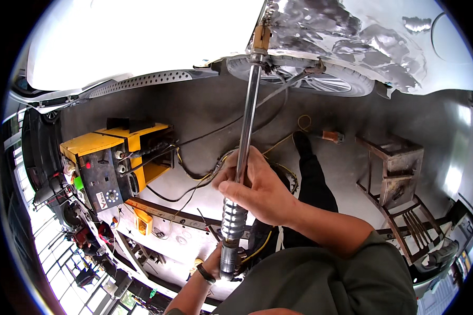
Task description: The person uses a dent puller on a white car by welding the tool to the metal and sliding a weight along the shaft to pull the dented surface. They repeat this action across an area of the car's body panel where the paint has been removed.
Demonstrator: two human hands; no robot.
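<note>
A long slide hammer (250, 100) with a chrome rod runs from near my body up to the white car (142, 42). Its brass-coloured head (261, 38) is at the edge of the car's sanded, bare-metal panel (315, 26), above the wheel (347, 79). My right hand (263, 191) is closed round the rod, just above the ribbed metal weight (234, 218). Lower down, my left hand (213, 262), with a dark wristband, grips the slide hammer near its dark end (228, 260); the tool partly hides those fingers.
A yellow and black machine (108, 170) with cables stands at left. Cables (194, 181) cross the floor below the tool. An orange tool (332, 137) lies beyond my foot (302, 144). A worn step stool (402, 178) is at right, a yellow case (143, 221) at lower left.
</note>
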